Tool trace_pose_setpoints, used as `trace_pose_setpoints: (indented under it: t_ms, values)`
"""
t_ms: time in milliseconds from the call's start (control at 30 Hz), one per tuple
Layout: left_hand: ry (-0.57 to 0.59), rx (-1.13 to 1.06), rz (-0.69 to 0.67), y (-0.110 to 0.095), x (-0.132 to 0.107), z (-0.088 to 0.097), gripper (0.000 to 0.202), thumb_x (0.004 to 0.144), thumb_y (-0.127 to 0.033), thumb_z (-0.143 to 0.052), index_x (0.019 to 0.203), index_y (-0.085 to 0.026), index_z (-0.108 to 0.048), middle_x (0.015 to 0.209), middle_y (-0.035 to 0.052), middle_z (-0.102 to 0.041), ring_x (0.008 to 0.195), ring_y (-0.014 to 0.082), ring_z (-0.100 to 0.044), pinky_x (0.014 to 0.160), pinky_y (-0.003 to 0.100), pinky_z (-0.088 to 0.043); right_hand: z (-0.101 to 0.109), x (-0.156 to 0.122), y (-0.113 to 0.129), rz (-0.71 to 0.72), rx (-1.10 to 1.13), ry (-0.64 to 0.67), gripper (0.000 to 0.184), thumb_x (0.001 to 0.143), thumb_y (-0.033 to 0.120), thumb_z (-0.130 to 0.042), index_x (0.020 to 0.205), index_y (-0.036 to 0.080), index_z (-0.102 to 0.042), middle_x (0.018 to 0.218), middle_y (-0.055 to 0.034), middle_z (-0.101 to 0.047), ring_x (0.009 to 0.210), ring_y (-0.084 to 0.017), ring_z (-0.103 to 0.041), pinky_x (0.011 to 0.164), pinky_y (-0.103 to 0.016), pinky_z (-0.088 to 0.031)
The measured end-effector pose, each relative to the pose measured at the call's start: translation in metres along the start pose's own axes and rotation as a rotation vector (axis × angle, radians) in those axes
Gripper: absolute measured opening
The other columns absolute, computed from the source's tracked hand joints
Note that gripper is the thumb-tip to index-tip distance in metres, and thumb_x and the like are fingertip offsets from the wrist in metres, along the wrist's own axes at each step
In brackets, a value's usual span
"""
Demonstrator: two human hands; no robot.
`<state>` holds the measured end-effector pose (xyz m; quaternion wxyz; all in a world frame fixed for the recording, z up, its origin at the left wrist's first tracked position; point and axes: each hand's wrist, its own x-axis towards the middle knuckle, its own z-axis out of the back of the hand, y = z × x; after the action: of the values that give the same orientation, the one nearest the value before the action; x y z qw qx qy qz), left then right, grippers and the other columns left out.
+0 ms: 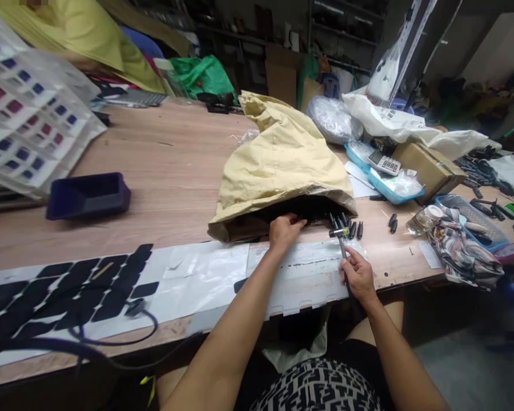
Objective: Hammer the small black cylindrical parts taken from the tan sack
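Note:
My left hand [284,229] reaches into the open mouth of a large yellow-beige sack [278,165] lying on the wooden table [171,165]; its fingers curl among small black parts inside, and what they grip is hidden. My right hand [358,277] is closed round the handle of a small hammer [340,235], whose metal head points up beside several loose black parts [352,227] at the sack's mouth. Both hands rest over a white plastic sheet [300,274] at the table's front edge.
A dark blue tray [88,195] sits at left, black flat panels with a cable [68,294] at front left, clear trays of coloured pieces [21,114] at far left. At right lie a calculator [384,164] in a blue basket, a cardboard box [428,165] and a patterned cloth [462,251].

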<state>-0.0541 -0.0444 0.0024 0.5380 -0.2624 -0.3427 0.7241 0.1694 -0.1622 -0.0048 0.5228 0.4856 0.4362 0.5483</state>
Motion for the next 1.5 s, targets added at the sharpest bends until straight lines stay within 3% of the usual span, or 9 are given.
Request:
trace_pose_setpoints:
  t_ms: [167, 267, 367, 467, 700, 833, 1133, 1233, 1500]
  values:
    - [-0.026, -0.066, -0.122, 0.024, -0.034, 0.033, 0.027, 0.083, -0.04, -0.066, 0.099, -0.024, -0.08, 0.094, 0.0024, -0.077, 0.087, 0.0215, -0.069, 0.079, 0.029, -0.05, -0.001, 0.0, 0.005, 0.008, -0.01, 0.005, 0.046, 0.088, 0.034, -0.062, 0.129, 0.014, -0.061, 0.069, 0.0046, -0.059, 0.045, -0.009, -0.052, 0.045, -0.023, -0.046]
    - [0.108, -0.098, -0.278, 0.044, -0.067, 0.05, 0.027, 0.084, -0.043, -0.066, 0.1, -0.026, -0.08, 0.093, 0.0023, -0.075, 0.087, 0.0211, -0.065, 0.079, 0.032, -0.05, -0.002, -0.001, 0.006, 0.006, -0.019, 0.016, 0.045, 0.089, 0.035, -0.062, 0.13, 0.015, -0.061, 0.069, 0.0045, -0.058, 0.045, -0.009, -0.052, 0.045, -0.023, -0.046]
    - [0.185, -0.055, -0.394, 0.062, -0.092, 0.053, 0.022, 0.085, -0.041, -0.066, 0.098, -0.028, -0.08, 0.093, 0.0028, -0.074, 0.094, 0.0232, -0.06, 0.087, 0.036, -0.048, -0.002, -0.001, 0.005, 0.017, -0.039, 0.019, 0.046, 0.089, 0.035, -0.062, 0.131, 0.015, -0.061, 0.069, 0.0044, -0.058, 0.045, -0.009, -0.053, 0.045, -0.024, -0.047]
    - [0.184, -0.007, -0.444, 0.069, -0.104, 0.048, 0.019, 0.086, -0.037, -0.067, 0.098, -0.029, -0.08, 0.094, 0.0031, -0.07, 0.093, 0.0233, -0.056, 0.086, 0.037, -0.047, -0.002, -0.001, 0.003, 0.029, -0.056, 0.016, 0.046, 0.089, 0.034, -0.062, 0.131, 0.015, -0.061, 0.07, 0.0042, -0.059, 0.045, -0.009, -0.053, 0.045, -0.024, -0.047]
    - [0.16, 0.055, -0.462, 0.064, -0.109, 0.04, 0.021, 0.081, -0.037, -0.075, 0.1, -0.029, -0.078, 0.098, 0.0031, -0.065, 0.094, 0.0238, -0.055, 0.088, 0.039, -0.044, -0.001, -0.002, 0.001, 0.038, -0.065, 0.011, 0.045, 0.09, 0.033, -0.062, 0.131, 0.014, -0.06, 0.07, 0.0044, -0.058, 0.046, -0.009, -0.053, 0.045, -0.023, -0.046]
    - [0.16, 0.06, -0.455, 0.062, -0.111, 0.036, 0.02, 0.086, -0.038, -0.07, 0.101, -0.027, -0.078, 0.097, 0.0035, -0.066, 0.093, 0.0236, -0.055, 0.088, 0.04, -0.042, -0.002, -0.002, 0.002, 0.028, -0.064, 0.009, 0.045, 0.089, 0.033, -0.061, 0.13, 0.014, -0.061, 0.069, 0.0045, -0.057, 0.045, -0.009, -0.052, 0.045, -0.023, -0.045]
    - [0.165, 0.03, -0.287, 0.045, -0.103, 0.031, 0.013, 0.082, -0.026, -0.074, 0.094, -0.028, -0.076, 0.095, 0.0, -0.071, 0.099, 0.0246, -0.055, 0.094, 0.043, -0.039, 0.001, -0.009, 0.008, 0.016, -0.098, 0.022, 0.047, 0.088, 0.032, -0.063, 0.132, 0.015, -0.064, 0.073, 0.0035, -0.055, 0.046, -0.008, -0.052, 0.044, -0.023, -0.045]
    - [0.186, 0.032, -0.263, 0.042, -0.101, 0.032, 0.013, 0.08, -0.026, -0.076, 0.092, -0.029, -0.076, 0.094, -0.0011, -0.072, 0.099, 0.0247, -0.054, 0.094, 0.043, -0.039, 0.0, -0.021, 0.015, 0.104, -0.205, 0.1, 0.045, 0.088, 0.027, -0.064, 0.131, 0.015, -0.067, 0.077, 0.0006, -0.059, 0.052, -0.009, -0.053, 0.047, -0.023, -0.048]
    - [0.175, 0.03, -0.265, 0.042, -0.103, 0.032, 0.015, 0.078, -0.024, -0.077, 0.091, -0.03, -0.077, 0.093, -0.0015, -0.072, 0.097, 0.0241, -0.054, 0.092, 0.042, -0.039, -0.018, -0.038, 0.035, 0.428, -0.398, 0.239, 0.044, 0.09, 0.015, -0.059, 0.133, 0.02, -0.066, 0.108, -0.0095, -0.075, 0.087, -0.02, -0.071, 0.08, -0.033, -0.06]
